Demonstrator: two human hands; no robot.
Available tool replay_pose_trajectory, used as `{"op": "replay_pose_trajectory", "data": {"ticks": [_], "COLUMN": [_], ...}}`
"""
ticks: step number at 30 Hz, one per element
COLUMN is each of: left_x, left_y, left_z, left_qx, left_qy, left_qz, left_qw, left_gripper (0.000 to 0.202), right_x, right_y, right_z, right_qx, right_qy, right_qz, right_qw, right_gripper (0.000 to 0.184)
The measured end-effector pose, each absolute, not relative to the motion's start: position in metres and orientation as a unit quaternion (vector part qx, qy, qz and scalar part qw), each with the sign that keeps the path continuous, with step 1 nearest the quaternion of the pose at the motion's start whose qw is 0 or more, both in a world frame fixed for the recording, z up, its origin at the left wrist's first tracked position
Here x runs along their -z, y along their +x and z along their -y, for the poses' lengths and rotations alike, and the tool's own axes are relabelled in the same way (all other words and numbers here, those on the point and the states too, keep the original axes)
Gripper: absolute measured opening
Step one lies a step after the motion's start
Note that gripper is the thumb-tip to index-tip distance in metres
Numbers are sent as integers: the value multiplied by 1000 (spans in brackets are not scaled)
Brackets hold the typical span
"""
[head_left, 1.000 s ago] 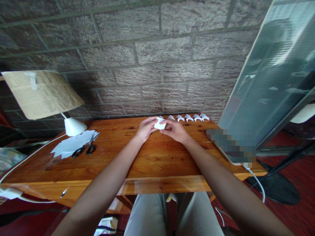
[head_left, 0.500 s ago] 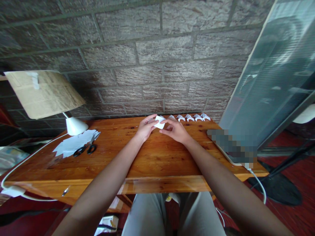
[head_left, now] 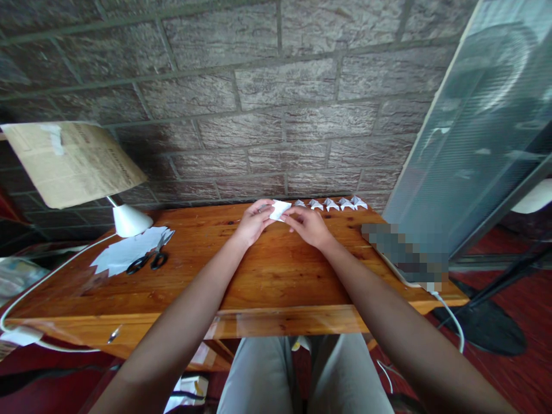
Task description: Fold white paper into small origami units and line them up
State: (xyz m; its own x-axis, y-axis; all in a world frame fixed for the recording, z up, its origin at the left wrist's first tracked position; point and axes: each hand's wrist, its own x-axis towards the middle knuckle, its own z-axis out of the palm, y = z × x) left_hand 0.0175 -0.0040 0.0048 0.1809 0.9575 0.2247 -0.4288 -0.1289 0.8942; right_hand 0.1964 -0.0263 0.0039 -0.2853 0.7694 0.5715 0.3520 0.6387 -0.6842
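A small folded piece of white paper (head_left: 279, 209) is pinched between both hands near the far edge of the wooden table (head_left: 267, 276). My left hand (head_left: 252, 221) grips its left side with closed fingers. My right hand (head_left: 307, 225) grips its right side, thumb and forefinger pressed on it. Just to the right, along the back edge, stands a row of several small folded white paper figures (head_left: 332, 203).
Black scissors (head_left: 148, 261) lie on a stack of white paper sheets (head_left: 125, 251) at the left, beside a white lamp (head_left: 125, 220) with a paper shade. A white cable runs off the left edge. A blurred flat device (head_left: 403, 253) lies at the right.
Both hands have carried the folded paper a little farther away, towards the back edge of the table and the row of figures.
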Motion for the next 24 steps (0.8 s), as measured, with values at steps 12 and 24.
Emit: {"op": "replay_pose_trajectory", "data": {"ticks": [12,24], "left_x": [-2,-3], "left_y": [25,28], "left_z": [7,11], "left_qx": [-550,-537], "left_qy": [531,565], "left_qz": [-264,-257], "left_qw": [588,572], "left_gripper": [38,41], "right_x": [-8,-7], "right_y": [198,198], "right_z": [25,25], "right_qx": [-195,-225], "right_qy": [-411,-415], "right_qz": [720,674], "right_qw": [524,568], "right_gripper": [42,41]}}
